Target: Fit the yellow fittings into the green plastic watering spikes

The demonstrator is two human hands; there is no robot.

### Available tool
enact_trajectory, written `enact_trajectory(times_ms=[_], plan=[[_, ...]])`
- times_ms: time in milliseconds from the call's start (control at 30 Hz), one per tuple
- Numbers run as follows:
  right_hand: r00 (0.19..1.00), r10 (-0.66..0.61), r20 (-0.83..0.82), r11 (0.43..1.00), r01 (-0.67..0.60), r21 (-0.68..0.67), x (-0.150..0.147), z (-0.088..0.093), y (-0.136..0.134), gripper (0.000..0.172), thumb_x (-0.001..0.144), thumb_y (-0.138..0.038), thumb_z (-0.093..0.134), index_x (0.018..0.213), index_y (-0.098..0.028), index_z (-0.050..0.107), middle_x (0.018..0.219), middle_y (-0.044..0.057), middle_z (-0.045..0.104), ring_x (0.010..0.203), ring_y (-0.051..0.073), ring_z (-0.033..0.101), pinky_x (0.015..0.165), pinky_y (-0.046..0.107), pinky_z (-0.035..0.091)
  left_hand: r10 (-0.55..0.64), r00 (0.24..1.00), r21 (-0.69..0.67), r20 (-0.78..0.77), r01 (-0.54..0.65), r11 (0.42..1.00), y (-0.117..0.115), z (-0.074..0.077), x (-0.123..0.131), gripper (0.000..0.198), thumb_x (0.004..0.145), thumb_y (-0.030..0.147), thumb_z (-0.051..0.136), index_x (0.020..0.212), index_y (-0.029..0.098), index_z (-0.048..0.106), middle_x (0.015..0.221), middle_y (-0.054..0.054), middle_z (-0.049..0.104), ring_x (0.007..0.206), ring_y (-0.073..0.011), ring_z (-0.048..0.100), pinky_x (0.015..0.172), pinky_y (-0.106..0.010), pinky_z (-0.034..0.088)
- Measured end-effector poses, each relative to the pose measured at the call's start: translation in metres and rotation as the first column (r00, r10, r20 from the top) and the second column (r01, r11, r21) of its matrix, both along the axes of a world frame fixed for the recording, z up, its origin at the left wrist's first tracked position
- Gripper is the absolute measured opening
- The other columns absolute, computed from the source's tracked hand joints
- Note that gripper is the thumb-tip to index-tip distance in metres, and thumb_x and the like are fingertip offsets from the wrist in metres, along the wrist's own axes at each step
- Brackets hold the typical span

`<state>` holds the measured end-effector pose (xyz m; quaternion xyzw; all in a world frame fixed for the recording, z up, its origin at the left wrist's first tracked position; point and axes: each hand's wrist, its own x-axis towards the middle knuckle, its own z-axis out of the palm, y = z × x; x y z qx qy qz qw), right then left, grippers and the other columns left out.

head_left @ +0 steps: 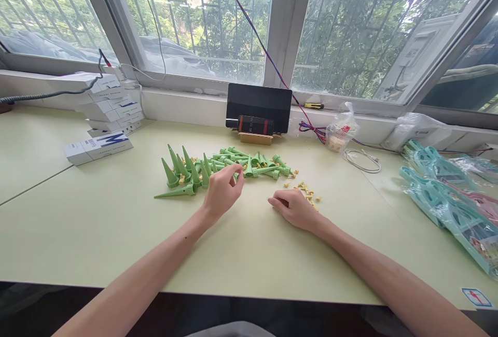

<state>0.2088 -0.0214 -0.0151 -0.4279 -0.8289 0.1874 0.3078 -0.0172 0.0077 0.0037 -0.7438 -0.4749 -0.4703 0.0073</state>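
My left hand [223,192] is closed in a pinch at the front of a heap of green plastic spikes [229,158]. Its fingertips are beside an upright green spike [249,167]; whatever they hold, if anything, is hidden. To its left, several hollow green cones [170,173] stand point up, and one green spike [177,192] lies on its side with a small hole near its wide end. My right hand [295,208] rests on the table with its fingers curled closed, contents hidden. Small yellow plastic pieces [307,192] lie scattered just behind it.
Behind the heap a phone [256,125] leans on a dark tablet [259,103]. White boxes [99,148] stack at left. At right lie a plastic bag [341,129], a white cable [361,163] and wrapped teal plastic items [447,207]. The pale green table [116,238] ends near my body.
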Motion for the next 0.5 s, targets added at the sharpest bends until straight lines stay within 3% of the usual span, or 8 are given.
enact_trajectory(times_ms=[133, 300, 500], plan=[[1.0, 0.002, -0.001, 1.0, -0.002, 0.01, -0.0002, 0.0001, 0.0004, 0.039, 0.095, -0.033, 0.045, 0.06, -0.02, 0.031, 0.056, -0.004, 0.031, 0.054, 0.011, 0.029, 0.054, 0.025, 0.027, 0.038, 0.989, -0.135, -0.142, -0.057, 0.989, 0.0045, -0.0062, -0.0021, 0.02, 0.086, 0.017, 0.049, 0.095, 0.017, 0.067, 0.078, -0.004, 0.073, 0.053, -0.0146, 0.059, 0.063, -0.026, 0.046], [1.0, 0.006, -0.007, 1.0, -0.006, -0.002, 0.0003, -0.0006, 0.0007, 0.039, 0.095, -0.033, 0.045, 0.062, -0.02, 0.029, 0.057, -0.005, 0.03, 0.054, 0.011, 0.029, 0.054, 0.025, 0.026, 0.045, 0.975, -0.179, -0.217, -0.085, 0.98, 0.0032, -0.006, -0.0009, 0.027, 0.088, 0.02, 0.046, 0.103, 0.015, 0.068, 0.081, -0.008, 0.074, 0.063, -0.0202, 0.066, 0.066, -0.029, 0.047], [1.0, 0.01, -0.005, 1.0, -0.01, -0.009, 0.0015, -0.0016, 0.0012, 0.039, 0.095, -0.034, 0.045, 0.063, -0.02, 0.027, 0.057, -0.005, 0.03, 0.055, 0.011, 0.029, 0.055, 0.025, 0.026, 0.056, 0.954, -0.202, -0.296, -0.12, 0.972, 0.0007, -0.0041, 0.0007, 0.022, 0.088, 0.018, 0.045, 0.091, 0.016, 0.067, 0.068, -0.007, 0.069, 0.057, -0.0205, 0.062, 0.061, -0.028, 0.043]])
